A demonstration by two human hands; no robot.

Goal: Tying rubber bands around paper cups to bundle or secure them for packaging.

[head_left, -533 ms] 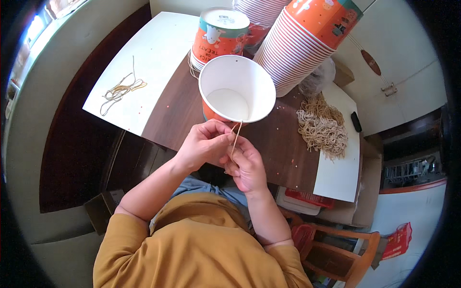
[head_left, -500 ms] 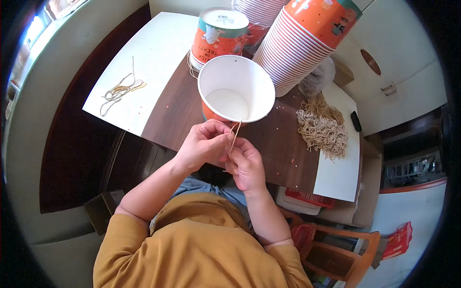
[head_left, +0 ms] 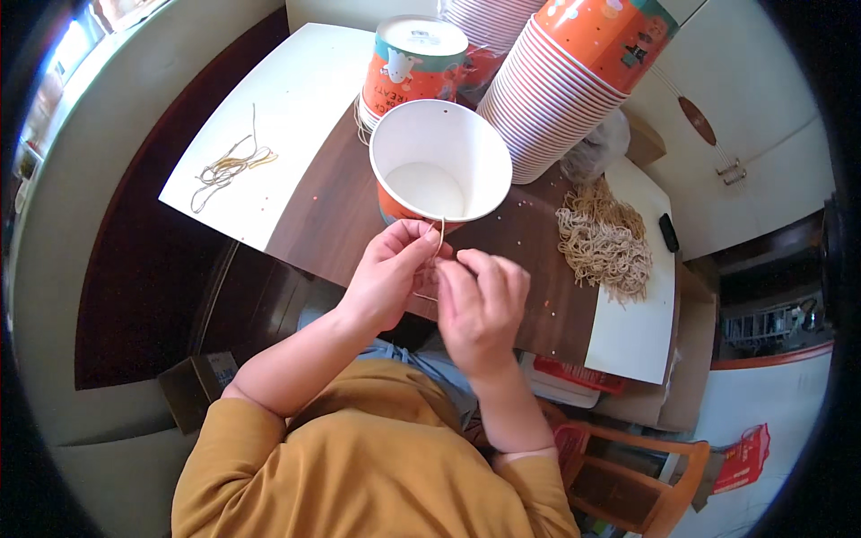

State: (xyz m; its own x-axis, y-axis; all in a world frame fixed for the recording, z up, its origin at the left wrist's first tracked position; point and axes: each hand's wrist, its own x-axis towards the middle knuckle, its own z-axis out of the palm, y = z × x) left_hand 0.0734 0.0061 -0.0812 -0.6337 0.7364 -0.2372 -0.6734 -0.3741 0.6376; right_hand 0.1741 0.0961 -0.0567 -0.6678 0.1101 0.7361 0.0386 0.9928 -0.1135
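A paper bucket (head_left: pixel 399 148), white inside and orange outside, stands upright at the table's near edge with its mouth tilted toward me. A thin beige cord (head_left: pixel 442 231) hangs from its near rim. My left hand (head_left: pixel 384 276) pinches this cord just below the rim, thumb against forefinger. Close by on the right, my right hand (head_left: pixel 484 309) has its fingers curled, and a bit of cord runs to its fingertips, which are partly hidden. Small holes show near the bucket's rim.
Behind stand an upside-down orange bucket (head_left: pixel 408 76) and a tall leaning stack of buckets (head_left: pixel 547 99). A heap of beige cords (head_left: pixel 605 242) lies at right beside a black object (head_left: pixel 668 233). Several loose cords (head_left: pixel 229 170) rest on the white left tabletop. A wooden chair (head_left: pixel 686 484) stands lower right.
My right hand has moved to the right and slightly up, away from the left. My left hand stays at the rim with the cord. The view has shifted a little.
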